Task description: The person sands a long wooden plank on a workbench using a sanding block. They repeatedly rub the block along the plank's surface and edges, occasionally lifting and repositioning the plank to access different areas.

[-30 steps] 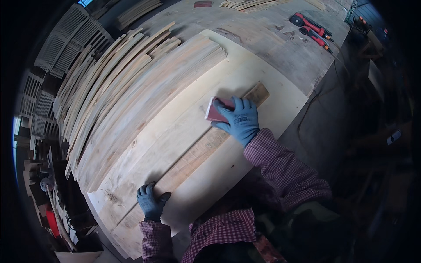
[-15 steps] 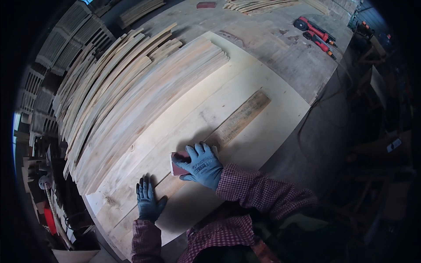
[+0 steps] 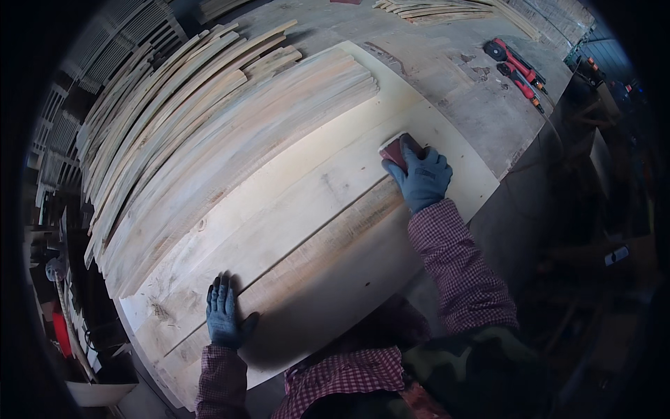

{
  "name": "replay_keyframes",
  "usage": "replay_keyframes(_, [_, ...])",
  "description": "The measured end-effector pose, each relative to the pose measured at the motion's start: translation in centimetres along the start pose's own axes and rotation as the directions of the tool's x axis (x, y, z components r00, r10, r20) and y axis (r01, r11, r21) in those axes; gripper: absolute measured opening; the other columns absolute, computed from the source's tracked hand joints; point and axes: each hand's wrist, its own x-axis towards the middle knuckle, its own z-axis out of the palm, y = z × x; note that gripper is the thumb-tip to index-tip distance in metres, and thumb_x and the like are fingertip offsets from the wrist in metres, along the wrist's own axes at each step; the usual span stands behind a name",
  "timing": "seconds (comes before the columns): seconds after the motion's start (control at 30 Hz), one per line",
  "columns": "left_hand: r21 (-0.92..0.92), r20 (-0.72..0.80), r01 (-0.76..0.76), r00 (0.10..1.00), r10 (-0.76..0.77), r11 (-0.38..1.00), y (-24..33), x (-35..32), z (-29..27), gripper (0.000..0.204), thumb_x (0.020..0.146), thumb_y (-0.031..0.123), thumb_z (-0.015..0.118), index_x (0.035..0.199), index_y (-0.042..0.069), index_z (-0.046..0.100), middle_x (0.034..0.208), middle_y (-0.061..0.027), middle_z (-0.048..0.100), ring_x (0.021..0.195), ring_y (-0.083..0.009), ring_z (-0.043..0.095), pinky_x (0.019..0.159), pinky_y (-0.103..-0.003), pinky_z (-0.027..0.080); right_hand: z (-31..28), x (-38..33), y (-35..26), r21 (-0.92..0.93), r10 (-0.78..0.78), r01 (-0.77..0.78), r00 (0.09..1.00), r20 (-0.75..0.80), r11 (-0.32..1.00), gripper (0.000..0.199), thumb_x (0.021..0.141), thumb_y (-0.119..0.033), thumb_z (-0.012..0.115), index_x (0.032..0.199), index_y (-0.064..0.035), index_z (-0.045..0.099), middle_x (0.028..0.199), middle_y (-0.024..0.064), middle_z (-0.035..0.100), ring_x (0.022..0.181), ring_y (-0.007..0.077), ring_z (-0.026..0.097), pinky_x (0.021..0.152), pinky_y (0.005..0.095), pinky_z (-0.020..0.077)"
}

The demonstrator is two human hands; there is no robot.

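In a blue work glove, my right hand [image 3: 423, 179] grips a dark red sanding block [image 3: 396, 152] with a pale edge. The block is at the far right end of a narrow plank [image 3: 314, 258] that has a rough, darker strip along it. My gloved left hand [image 3: 225, 314] lies flat with its fingers stretched out, near the plank's near left end. A paler wide plank [image 3: 293, 209] runs alongside, with a thin dark seam between the two. Both planks lie on a light sheet board [image 3: 460, 157].
Beyond the wide plank lies a row of stacked planks [image 3: 244, 133], with rougher boards [image 3: 150, 129] to its left. Two red power tools [image 3: 518, 70] with cables rest on the table's far right. More thin slats [image 3: 433, 10] lie at the back.
My right hand has moved away and to the right along the narrow plank with the sanding block. My left hand has stayed flat at nearly the same place. The view has shifted slightly.
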Motion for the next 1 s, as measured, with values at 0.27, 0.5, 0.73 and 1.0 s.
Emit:
replay_keyframes(0.27, [-0.025,-0.002,0.061,0.998,-0.061,0.998,0.2,-0.3,-0.2,0.096,0.077,0.047,0.072,0.152,0.003,0.032,0.157,-0.0203,0.032,0.145,-0.0396,0.03,0.119,-0.049,0.026,-7.1,-12.3,-13.6,0.507,-0.679,0.561,0.731,0.068,0.654,0.068,0.076,-0.068,0.066,0.137,-0.0387,0.057,0.119,0.0134,0.053,0.107,0.032,0.05,0.091,0.0499,0.0413])
replay_keyframes(0.5, [-0.05,-0.032,0.062,0.997,-0.064,0.997,0.1,-0.4,-0.2,0.096,0.075,0.049,0.074,0.151,0.003,0.035,0.157,-0.018,0.035,0.145,-0.0369,0.032,0.118,-0.049,0.027,-1.5,5.4,3.4,-0.086,0.056,-0.032,0.954,0.295,0.996,0.069,0.083,-0.074,0.057,0.141,-0.035,0.054,0.111,0.0139,0.056,0.102,0.0301,0.055,0.09,0.0455,0.043])
replay_keyframes(0.73, [-0.009,-0.051,0.029,0.998,-0.029,1.0,-0.1,-0.9,0.6,0.097,0.074,0.049,0.075,0.15,0.003,0.035,0.156,-0.0187,0.035,0.144,-0.0379,0.033,0.118,-0.05,0.027,-2.2,-4.0,-4.0,0.247,-0.34,0.358,0.934,-0.112,0.9,0.067,0.079,-0.064,0.069,0.137,-0.0307,0.058,0.109,0.0119,0.051,0.1,0.0305,0.049,0.085,0.0488,0.0404])
replay_keyframes(1.0, [-0.035,-0.013,0.084,0.996,-0.084,0.996,0.4,-0.5,-0.6,0.096,0.075,0.045,0.076,0.151,0.004,0.034,0.156,-0.0184,0.036,0.144,-0.0385,0.033,0.118,-0.049,0.028,-5.7,-8.8,-8.6,0.466,-0.67,0.617,0.739,-0.066,0.634,0.069,0.076,-0.065,0.068,0.137,-0.0368,0.056,0.12,0.0101,0.052,0.108,0.0299,0.049,0.09,0.0491,0.0426])
